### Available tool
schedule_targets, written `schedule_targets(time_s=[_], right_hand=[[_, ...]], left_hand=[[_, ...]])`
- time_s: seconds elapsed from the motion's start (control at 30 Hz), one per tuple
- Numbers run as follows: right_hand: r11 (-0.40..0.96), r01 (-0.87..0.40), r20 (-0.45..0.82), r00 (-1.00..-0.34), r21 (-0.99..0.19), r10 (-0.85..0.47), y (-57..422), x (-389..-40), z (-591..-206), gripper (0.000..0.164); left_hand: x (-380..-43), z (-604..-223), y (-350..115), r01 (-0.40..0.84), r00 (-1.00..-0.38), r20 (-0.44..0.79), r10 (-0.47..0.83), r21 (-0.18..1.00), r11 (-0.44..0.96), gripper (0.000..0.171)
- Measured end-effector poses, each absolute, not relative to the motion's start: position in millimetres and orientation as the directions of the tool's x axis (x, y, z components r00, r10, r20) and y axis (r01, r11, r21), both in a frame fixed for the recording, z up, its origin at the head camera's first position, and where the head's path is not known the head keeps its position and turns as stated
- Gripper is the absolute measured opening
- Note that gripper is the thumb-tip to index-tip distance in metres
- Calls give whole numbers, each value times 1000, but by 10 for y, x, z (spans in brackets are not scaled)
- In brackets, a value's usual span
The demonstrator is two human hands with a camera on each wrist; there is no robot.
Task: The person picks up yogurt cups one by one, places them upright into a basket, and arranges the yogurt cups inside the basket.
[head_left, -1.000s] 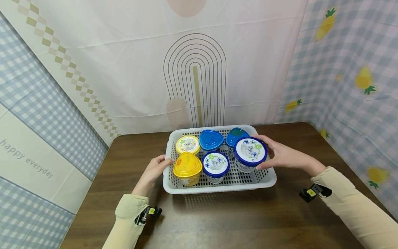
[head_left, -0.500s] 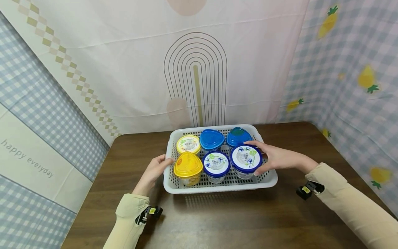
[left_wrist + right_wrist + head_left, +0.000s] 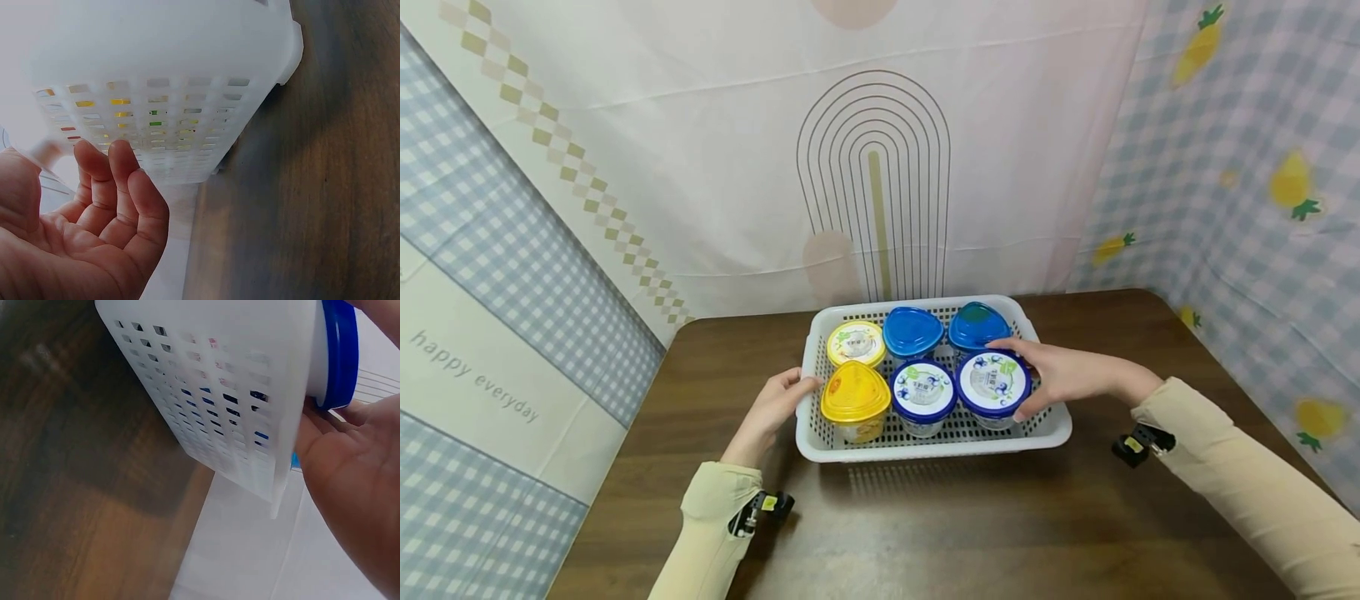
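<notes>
A white perforated plastic basket (image 3: 925,451) stands on the table, holding several lidded plastic tubs. At its left end my left hand (image 3: 777,411) grips the rim, thumb over the edge and fingers curled against the outer wall (image 3: 156,119). My right hand (image 3: 1070,377) holds a round tub (image 3: 995,383) at the front right inside, thumb and fingers spread around its blue-rimmed white lid. A matching tub (image 3: 922,390) sits just left of it. Beyond the held tub is a tub with a blue rounded-triangle lid (image 3: 977,325). From the right wrist, the lid's blue rim (image 3: 339,356) rises above the basket wall; the fingertips are partly hidden.
A yellow-lidded triangular tub (image 3: 855,393) is at the basket's front left, with a round yellow-rimmed tub (image 3: 856,343) behind it. Another blue triangular lid (image 3: 913,332) lies back middle. The brown wooden table (image 3: 925,533) meets a hanging curtain (image 3: 730,208) behind.
The right hand has moved left and down with the round tub, which now sits lower beside its matching tub. Over the last half second it barely moves. The left hand stays on the rim.
</notes>
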State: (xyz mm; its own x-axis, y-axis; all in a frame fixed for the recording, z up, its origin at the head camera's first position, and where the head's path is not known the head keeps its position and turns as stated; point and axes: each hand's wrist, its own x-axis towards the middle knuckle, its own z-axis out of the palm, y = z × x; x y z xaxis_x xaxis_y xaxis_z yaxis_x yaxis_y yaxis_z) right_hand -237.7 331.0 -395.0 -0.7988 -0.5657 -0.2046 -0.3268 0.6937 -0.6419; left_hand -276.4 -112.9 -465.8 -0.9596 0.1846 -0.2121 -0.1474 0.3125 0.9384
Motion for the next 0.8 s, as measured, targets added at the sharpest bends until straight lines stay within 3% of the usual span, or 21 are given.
schedule_targets(time_s=[0.8], right_hand=[[728, -353, -288, -750, -587, -596, 3264, -2445, -3821, 103]], left_hand=[[-2539, -4262, -1044, -148, -953, -220, 207, 938, 313, 35]])
